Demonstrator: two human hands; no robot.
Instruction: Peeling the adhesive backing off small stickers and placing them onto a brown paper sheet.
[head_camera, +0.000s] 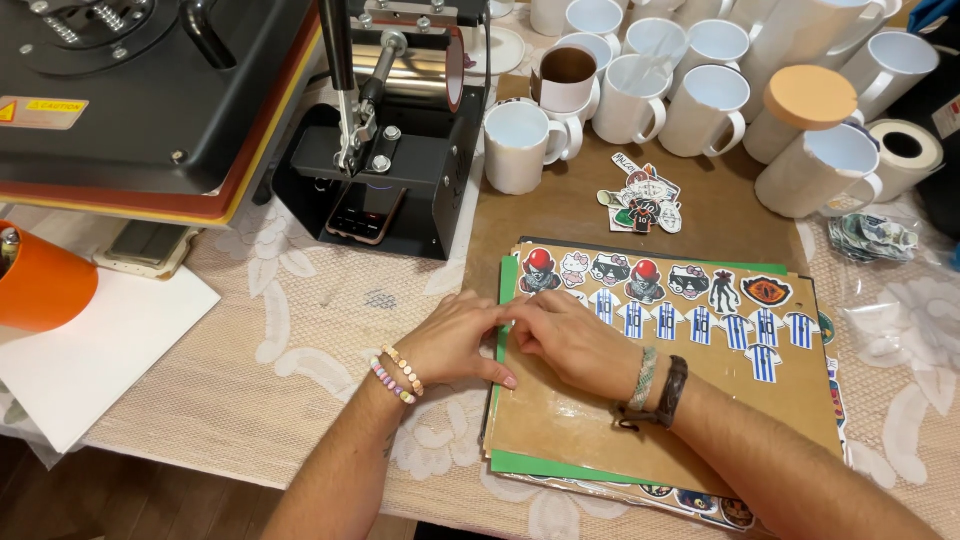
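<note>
My left hand (455, 340) lies flat at the left edge of a brown board (600, 420) that sits on a green sheet (530, 466). My right hand (570, 335) rests on the board beside it, fingertips pinched together where the two hands meet. What the fingers pinch is too small to tell. Rows of cut-out stickers cover the board's far part: cartoon heads (640, 275) in the back row and blue-and-white striped shirts (700, 325) in front. Bead bracelets circle my left wrist, cord bands my right.
A black mug press (390, 130) and a flat heat press (150, 90) stand at the back left. Several white mugs (640, 90) crowd the back, with a loose sticker pile (640, 200), a tape roll (905, 150) and an orange cup (40, 280) on white paper (100, 350).
</note>
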